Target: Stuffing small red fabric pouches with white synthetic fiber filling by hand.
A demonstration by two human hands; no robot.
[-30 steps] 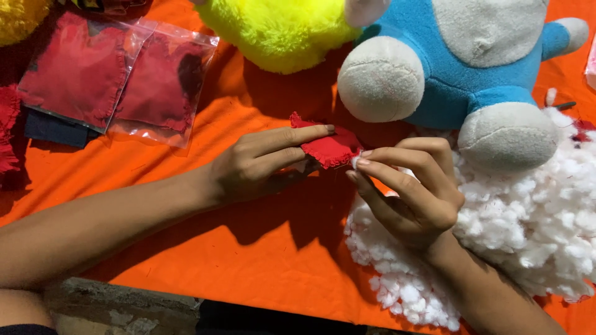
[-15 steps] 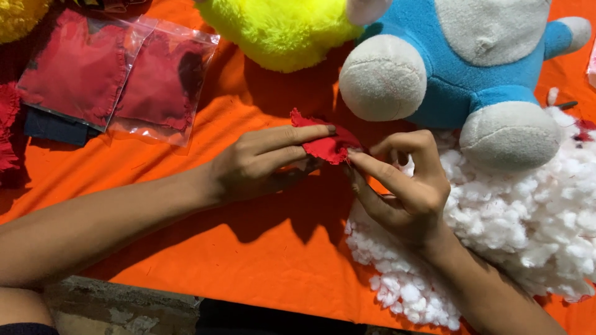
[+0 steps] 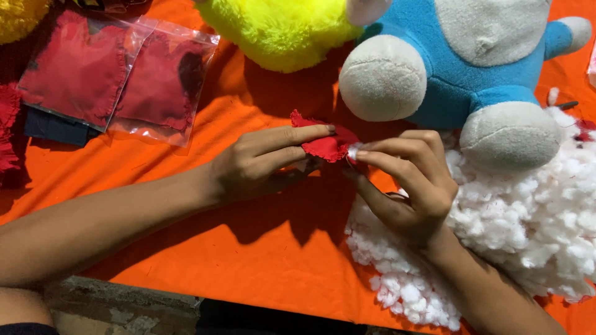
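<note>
Both hands [image 3: 261, 162] [image 3: 406, 186] pinch red fabric piece [image 3: 326, 147] beside white stuffing [image 3: 528, 229].

Blue-and-grey plush toy [image 3: 472, 68]: head cut off by top edge. White stuffing heap [image 3: 528, 229]: partly hidden beneath right hand [image 3: 410, 186].

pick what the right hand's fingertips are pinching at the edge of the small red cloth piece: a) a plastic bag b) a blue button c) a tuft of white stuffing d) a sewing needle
c: the right hand pinches a small tuft of white stuffing against the red cloth piece, which the left hand holds, beside the big pile of white stuffing.
</note>
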